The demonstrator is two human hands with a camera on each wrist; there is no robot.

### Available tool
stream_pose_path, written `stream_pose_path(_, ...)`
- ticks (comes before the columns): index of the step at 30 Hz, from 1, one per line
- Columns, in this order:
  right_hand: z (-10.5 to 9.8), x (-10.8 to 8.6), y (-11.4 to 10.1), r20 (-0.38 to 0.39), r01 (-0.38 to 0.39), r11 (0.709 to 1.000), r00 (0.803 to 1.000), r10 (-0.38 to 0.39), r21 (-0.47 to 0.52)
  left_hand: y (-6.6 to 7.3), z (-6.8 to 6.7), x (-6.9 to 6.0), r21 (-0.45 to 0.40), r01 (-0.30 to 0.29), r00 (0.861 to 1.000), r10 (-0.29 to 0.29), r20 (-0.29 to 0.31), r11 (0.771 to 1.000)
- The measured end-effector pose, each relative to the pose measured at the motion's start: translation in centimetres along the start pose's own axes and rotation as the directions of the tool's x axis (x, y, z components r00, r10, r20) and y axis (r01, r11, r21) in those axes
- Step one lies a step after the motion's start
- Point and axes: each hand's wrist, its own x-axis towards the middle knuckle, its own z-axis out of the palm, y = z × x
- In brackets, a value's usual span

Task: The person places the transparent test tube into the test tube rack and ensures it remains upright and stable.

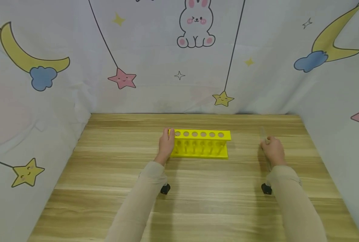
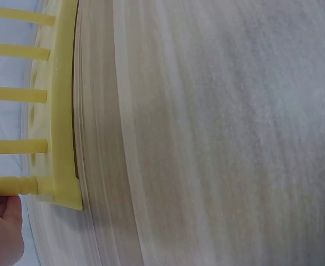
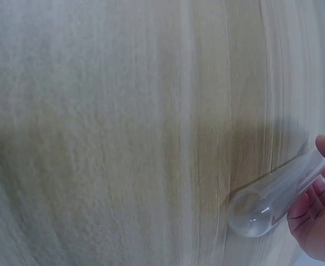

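A yellow rack with a row of holes on top and pegs below stands upright on the table. At its left end, my left hand grips it; in the left wrist view the fingers curl by the end post of the rack. Off to the right of the rack, my right hand pinches a clear tube. The right wrist view shows the rounded end of the tube low over the table, with the thumb and fingers of the right hand around its farther part.
The wooden table reaches back to a white curtain printed with stars, moons and a rabbit, which also hangs on both sides. Black wrist devices sit under both sleeves.
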Motion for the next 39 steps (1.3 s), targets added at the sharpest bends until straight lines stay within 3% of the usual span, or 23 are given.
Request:
stream_pose_path(14, 0.04, 0.01, 0.05, -0.007, 0.007, 1.0, 1.0, -0.007, 0.019, 0.17, -0.07, -0.11, -0.002, -0.004, 1.0, 0.004, -0.001, 1.0)
stream_pose_path(26, 0.09, -0.43, 0.06, 0.071, -0.061, 0.994, 0.996, 0.054, 0.092, 0.04, -0.01, -0.05, 0.003, -0.008, 1.0, 0.008, -0.007, 1.0)
stream_pose_path(39, 0.16, -0.49, -0.01, 0.043, -0.032, 0.997, 0.999, 0.029, 0.065, 0.02, 0.0, 0.04, -0.007, 0.01, 1.0, -0.01, 0.001, 1.0)
